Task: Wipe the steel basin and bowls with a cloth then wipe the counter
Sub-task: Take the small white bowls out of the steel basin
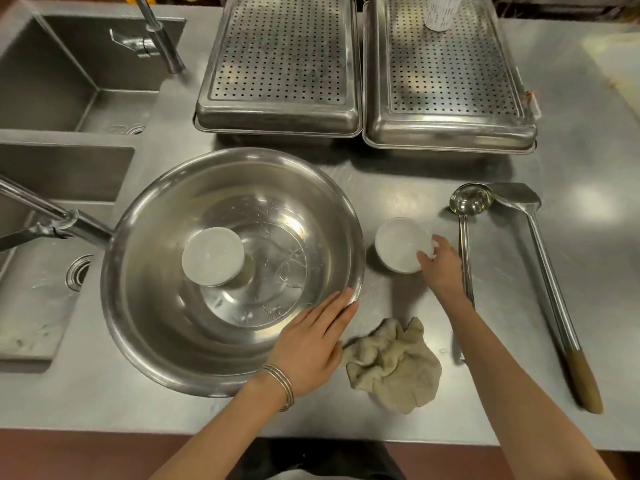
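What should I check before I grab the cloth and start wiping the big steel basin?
1. Cloth free to take: ok. The cloth lies crumpled on the counter, untouched.
2. Hand free for it: not ok. The right hand grips the small bowl; the left hand rests flat on the rim of the basin.
3. Basin emptied: not ok. A white bowl sits inside it.
4. Basin steadied: ok, by the left hand.
5. Basin wet or dry: cannot tell.
6. Ladle and spatula out of the way: ok, lying right of the small bowl.
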Demonstrator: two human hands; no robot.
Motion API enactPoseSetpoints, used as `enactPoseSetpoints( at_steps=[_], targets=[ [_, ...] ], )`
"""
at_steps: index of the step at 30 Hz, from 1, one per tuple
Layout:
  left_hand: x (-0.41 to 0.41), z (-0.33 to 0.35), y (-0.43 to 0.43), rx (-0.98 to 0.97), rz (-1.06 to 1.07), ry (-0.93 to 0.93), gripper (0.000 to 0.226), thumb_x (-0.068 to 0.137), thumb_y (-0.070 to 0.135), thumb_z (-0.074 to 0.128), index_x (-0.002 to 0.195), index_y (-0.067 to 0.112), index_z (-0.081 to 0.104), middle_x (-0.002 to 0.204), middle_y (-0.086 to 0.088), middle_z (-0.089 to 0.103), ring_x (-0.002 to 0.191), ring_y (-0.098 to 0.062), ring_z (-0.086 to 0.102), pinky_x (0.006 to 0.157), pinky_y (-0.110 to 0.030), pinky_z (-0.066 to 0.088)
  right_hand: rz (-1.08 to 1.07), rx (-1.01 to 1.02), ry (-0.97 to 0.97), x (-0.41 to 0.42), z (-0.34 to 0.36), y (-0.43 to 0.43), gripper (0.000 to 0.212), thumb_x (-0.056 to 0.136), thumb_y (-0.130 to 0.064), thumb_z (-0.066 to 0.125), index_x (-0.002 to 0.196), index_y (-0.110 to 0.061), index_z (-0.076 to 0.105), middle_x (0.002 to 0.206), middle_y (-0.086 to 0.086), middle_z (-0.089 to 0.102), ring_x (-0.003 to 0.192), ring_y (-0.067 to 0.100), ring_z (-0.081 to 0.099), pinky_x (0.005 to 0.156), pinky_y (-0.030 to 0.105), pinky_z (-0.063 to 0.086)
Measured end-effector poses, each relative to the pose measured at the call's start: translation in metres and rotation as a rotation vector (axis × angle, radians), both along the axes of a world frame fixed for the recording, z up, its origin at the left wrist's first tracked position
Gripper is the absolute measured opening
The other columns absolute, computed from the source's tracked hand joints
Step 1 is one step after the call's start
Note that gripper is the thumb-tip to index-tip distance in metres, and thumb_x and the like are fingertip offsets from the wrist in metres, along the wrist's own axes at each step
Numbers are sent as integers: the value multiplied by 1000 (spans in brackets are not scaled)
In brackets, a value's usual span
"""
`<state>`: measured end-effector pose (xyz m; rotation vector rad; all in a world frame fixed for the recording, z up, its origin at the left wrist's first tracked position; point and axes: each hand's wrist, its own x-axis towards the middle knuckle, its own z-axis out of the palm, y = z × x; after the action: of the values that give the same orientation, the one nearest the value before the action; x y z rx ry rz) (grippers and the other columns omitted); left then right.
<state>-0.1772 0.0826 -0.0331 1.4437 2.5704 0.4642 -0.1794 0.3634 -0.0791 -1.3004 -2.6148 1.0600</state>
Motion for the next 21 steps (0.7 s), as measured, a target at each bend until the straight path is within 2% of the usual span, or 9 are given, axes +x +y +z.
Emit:
enactPoseSetpoints(
  at_steps=[2, 5, 8, 11, 14, 18, 21],
  targets=[
    [-4, 6, -14, 30, -21, 9, 46, 88, 30, 42, 130, 15, 51, 137, -1, 51, 120, -13, 51, 95, -28, 46, 56, 134, 8, 2, 15, -10, 53, 90, -20, 59, 137, -5, 39, 133, 25, 42, 115, 39, 48, 94, 39, 41],
    [-19, 14, -51, 47, -10, 67, 36, 89, 30, 45, 118, 17, 62, 119, 2, 64, 111, -13, 58, 93, -28, 40, 151, 282, 186, 1, 42, -40, 41, 90, -17, 58, 129, -6, 50, 128, 20, 47, 113, 34, 49, 92, 34, 39],
    [-51, 23, -104, 6, 99, 148, 40, 94, 34, 34, 111, 17, 66, 110, 0, 68, 104, -17, 62, 92, -29, 37, 302, 319, 327, -11, 64, -89, 27, 90, -14, 58, 116, -8, 59, 114, 13, 57, 104, 27, 53, 83, 20, 34],
    [-86, 27, -162, -54, 166, 180, 47, 95, 38, 28, 108, 16, 68, 108, 0, 69, 104, -18, 61, 92, -30, 35, 428, 272, 362, -29, 72, -146, 25, 88, -15, 61, 112, -7, 62, 107, 12, 60, 93, 26, 58, 78, 26, 43],
    [-115, 18, -213, -86, 164, 169, 52, 96, 41, 25, 104, 16, 70, 106, 1, 69, 104, -18, 61, 99, -32, 34, 518, 174, 280, -53, 61, -196, 28, 88, -19, 61, 115, -10, 61, 110, 9, 60, 93, 24, 61, 78, 32, 49],
    [-138, -1, -251, -18, 84, 171, 46, 95, 38, 29, 96, 20, 72, 98, 6, 70, 106, -16, 60, 108, -31, 27, 515, 42, 136, -83, 35, -243, 37, 90, -26, 59, 123, -10, 55, 118, 9, 58, 103, 26, 60, 87, 42, 49],
    [-146, -12, -256, 84, 26, 166, 36, 91, 32, 38, 92, 21, 72, 92, 8, 70, 103, -14, 58, 107, -32, 29, 489, -8, 29, -98, 19, -265, 43, 90, -30, 59, 127, -9, 51, 117, 11, 59, 102, 27, 59, 90, 40, 47]
  ],
)
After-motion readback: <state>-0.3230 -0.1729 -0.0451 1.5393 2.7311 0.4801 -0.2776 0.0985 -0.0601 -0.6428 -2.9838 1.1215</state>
